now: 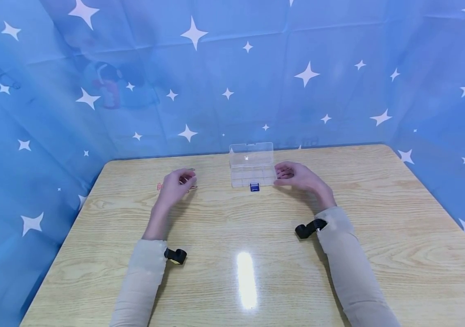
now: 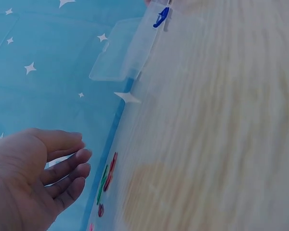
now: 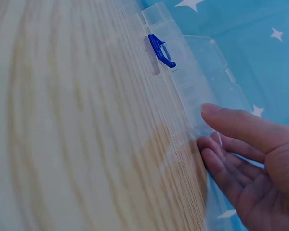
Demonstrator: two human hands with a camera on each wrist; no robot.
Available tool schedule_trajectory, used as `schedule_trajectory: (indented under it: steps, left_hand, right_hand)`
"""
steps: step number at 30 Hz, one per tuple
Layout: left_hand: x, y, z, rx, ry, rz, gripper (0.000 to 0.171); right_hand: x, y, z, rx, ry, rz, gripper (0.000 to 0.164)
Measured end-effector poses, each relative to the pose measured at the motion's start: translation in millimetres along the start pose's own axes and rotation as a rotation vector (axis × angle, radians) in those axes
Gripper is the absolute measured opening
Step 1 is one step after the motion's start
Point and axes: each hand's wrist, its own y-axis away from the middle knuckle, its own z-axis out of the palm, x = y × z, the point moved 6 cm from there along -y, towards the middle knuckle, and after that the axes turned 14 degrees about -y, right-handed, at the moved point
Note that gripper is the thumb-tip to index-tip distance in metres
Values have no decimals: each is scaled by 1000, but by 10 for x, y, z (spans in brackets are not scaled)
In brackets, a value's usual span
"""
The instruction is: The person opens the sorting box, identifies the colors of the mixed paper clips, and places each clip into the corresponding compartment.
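A clear plastic compartment box [image 1: 242,176] sits near the table's far edge with its lid [image 1: 252,153] raised, a blue latch [image 3: 160,50] at its front. At the box's right end, my right hand [image 1: 297,176] holds the corner, thumb at the front edge and other fingers curled in by the end wall. To the left, my left hand [image 1: 177,184] hovers among several small paper clips, its fingers loosely bent and nothing between them. A red clip [image 2: 111,172] and a green clip [image 2: 102,184] show beyond its fingertips. Other clips are partly hidden behind this hand.
The wooden table [image 1: 224,227] ends at a blue star-printed curtain [image 1: 216,68], which also hangs along both sides. Black wrist cameras are strapped over both sleeves. A bright glare patch [image 1: 247,280] lies on the near tabletop.
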Motion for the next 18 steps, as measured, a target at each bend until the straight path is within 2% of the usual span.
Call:
schedule_trajectory:
  steps: [10, 18]
  left_hand:
    - [-133, 11, -21, -27, -139, -24, 16]
    - [-165, 28, -2, -59, -190, -18, 15]
  right_hand:
    - [-5, 4, -10, 6, 19, -25, 61]
    - [0, 9, -12, 11, 7, -6, 60]
